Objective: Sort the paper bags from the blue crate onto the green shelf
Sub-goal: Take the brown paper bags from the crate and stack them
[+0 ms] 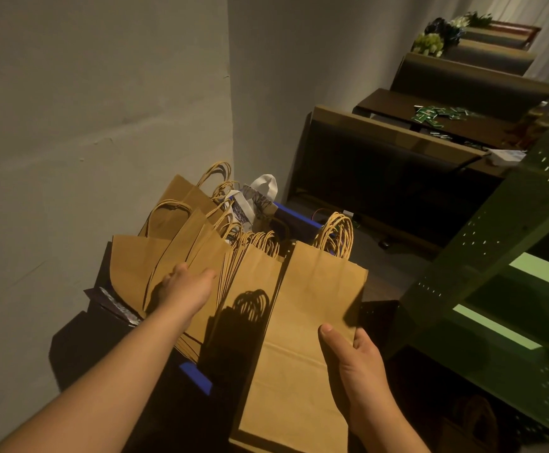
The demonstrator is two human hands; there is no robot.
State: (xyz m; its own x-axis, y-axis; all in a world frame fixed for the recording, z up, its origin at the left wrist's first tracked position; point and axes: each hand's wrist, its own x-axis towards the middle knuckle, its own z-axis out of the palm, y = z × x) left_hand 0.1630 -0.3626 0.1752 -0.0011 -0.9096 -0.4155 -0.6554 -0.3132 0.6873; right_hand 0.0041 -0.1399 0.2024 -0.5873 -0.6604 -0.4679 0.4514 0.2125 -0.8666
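The right hand [361,364] pinches a flat, plain brown paper bag [306,338] with twisted handles, thumb on its face, near the green shelf [495,256]. The left hand [186,286] reaches into bags [168,256] in the blue crate [198,377]; its finger state cannot be told. No readable writing.

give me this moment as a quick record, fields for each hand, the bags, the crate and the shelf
left hand: the left hand reaches into the brown paper bags standing in the crate, fingers among them; grip not visible
right hand: the right hand grips the right edge of a stack of flat brown bags, thumb on top
crate: the blue crate is mostly hidden by bags, only rim parts show
other bags: a white patterned bag stands at the back of the crate
shelf: the green shelf stands to the right, its visible boards bare
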